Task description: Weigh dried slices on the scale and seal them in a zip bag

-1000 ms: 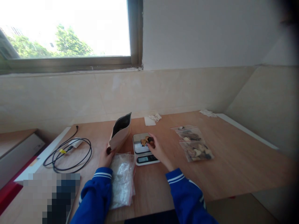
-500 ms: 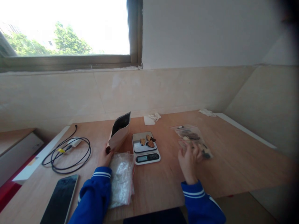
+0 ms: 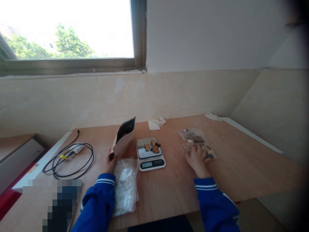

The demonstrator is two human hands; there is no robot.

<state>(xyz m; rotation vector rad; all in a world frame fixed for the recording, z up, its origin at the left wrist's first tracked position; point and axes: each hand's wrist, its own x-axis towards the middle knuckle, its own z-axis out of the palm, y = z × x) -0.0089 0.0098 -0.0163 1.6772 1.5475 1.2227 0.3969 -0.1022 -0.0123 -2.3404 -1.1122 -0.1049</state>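
My left hand (image 3: 108, 164) grips the bottom corner of a tan stand-up pouch (image 3: 123, 138) that leans open on the wooden table (image 3: 169, 190). A small digital scale (image 3: 149, 154) stands just right of the pouch with a few brown dried pieces (image 3: 152, 146) on its platform. My right hand (image 3: 198, 158) lies on the nearer of two clear zip bags (image 3: 196, 141) filled with dried pieces, fingers spread over it. A stack of unfilled clear zip bags (image 3: 125, 183) sits between my forearms.
A coiled black cable (image 3: 70, 156) with a white plug lies at the left. A blurred flat object (image 3: 53, 203) is at the near left. Crumpled white paper (image 3: 156, 123) sits by the tiled wall, more (image 3: 212, 117) at the far right.
My right hand left the scale, swung right and came down on the filled zip bags. The dried pieces stayed on the scale. My left hand kept hold of the pouch.
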